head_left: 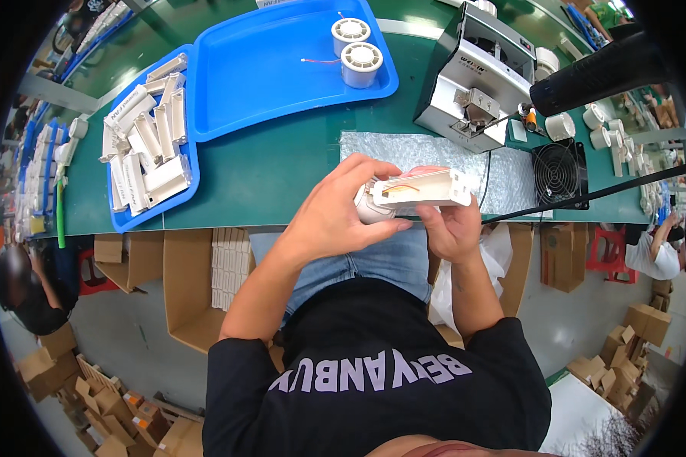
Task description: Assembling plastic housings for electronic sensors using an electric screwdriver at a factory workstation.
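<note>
My left hand (329,209) is closed round a white round fan housing (370,207), near the table's front edge. Against that housing lies a long white handle shell (433,188), its hollow side facing up and a thin red and yellow wire inside. My right hand (456,230) grips the shell at its free end, the thumb along the near side. How the two parts join is partly hidden by my fingers. Beneath my hands, a sheet of bubble wrap (411,146) lies on the green table (282,175).
A blue tray (259,91) carries two white round fan housings (360,64). Left of it, a smaller blue tray (133,222) holds several white shells (146,137). Right stand a grey machine (472,76), a black fan (560,174) and a black cable (610,196) crossing the table.
</note>
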Motion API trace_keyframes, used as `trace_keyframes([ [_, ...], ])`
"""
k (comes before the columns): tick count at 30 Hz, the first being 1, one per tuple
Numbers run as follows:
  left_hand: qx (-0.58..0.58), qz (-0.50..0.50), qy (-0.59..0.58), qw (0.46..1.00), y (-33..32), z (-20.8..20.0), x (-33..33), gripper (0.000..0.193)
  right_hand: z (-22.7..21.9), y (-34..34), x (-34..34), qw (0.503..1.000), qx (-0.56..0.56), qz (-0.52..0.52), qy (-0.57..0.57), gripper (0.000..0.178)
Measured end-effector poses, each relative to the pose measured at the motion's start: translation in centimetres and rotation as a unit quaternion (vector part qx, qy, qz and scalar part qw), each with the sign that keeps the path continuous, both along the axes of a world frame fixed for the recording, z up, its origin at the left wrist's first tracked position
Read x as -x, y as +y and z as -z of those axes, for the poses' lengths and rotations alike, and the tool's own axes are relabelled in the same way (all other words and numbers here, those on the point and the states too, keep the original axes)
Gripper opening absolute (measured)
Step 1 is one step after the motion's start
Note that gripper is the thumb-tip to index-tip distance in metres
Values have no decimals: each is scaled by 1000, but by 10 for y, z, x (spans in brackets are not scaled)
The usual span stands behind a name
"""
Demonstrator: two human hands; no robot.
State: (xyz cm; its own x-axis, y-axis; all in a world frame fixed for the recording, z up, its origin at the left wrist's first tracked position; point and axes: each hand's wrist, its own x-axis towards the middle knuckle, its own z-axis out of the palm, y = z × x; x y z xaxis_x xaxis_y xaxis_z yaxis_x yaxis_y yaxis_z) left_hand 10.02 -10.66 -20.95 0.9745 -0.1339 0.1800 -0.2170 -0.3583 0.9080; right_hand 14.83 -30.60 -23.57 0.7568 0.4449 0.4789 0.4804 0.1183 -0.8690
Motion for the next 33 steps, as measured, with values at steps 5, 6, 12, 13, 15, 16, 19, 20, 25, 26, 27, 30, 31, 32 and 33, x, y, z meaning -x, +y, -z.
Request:
trace_keyframes([
  [5,-21,-43,-21,999,-6,0,-2,54,2,-3,3,995,75,39,-61,28],
  [6,-33,-51,-31,998,-6,0,-2,55,2,-4,2,995,75,38,-59,28],
  [12,-68,-73,-72,992,-10,4,-3,53,0,-2,7,995,63,69,-36,41],
  [13,-72,-76,-80,991,-10,5,-3,51,-1,-2,5,994,70,65,-61,44],
  [15,-67,-74,-83,992,-9,6,-4,51,-3,0,2,992,78,59,-83,46],
  [16,-62,-72,-88,992,-8,7,-5,50,-4,1,0,992,73,50,-94,45],
  [19,-62,-77,-99,990,-7,10,-4,49,-8,0,1,992,84,22,-90,42],
  [20,-61,-80,-97,990,-6,11,-5,49,-9,-1,1,992,99,5,-78,40],
  [25,-55,-88,-98,990,-6,12,-6,46,-10,8,-3,988,88,23,-128,41],
  [26,-55,-89,-96,990,-5,13,-7,46,-10,9,-3,984,93,27,-152,41],
  [27,-51,-92,-103,989,-5,16,-7,45,-10,10,-3,984,94,26,-151,41],
  [30,-42,-97,-106,989,-4,16,-9,44,-9,10,-3,988,98,24,-115,41],
  [31,-39,-98,-104,989,-3,16,-9,43,-6,10,-3,991,88,26,-102,41],
  [32,-38,-98,-104,989,-3,17,-10,43,-5,10,-4,992,79,27,-89,41],
  [33,-33,-99,-105,989,-3,18,-10,42,-4,11,-4,992,81,27,-89,41],
])
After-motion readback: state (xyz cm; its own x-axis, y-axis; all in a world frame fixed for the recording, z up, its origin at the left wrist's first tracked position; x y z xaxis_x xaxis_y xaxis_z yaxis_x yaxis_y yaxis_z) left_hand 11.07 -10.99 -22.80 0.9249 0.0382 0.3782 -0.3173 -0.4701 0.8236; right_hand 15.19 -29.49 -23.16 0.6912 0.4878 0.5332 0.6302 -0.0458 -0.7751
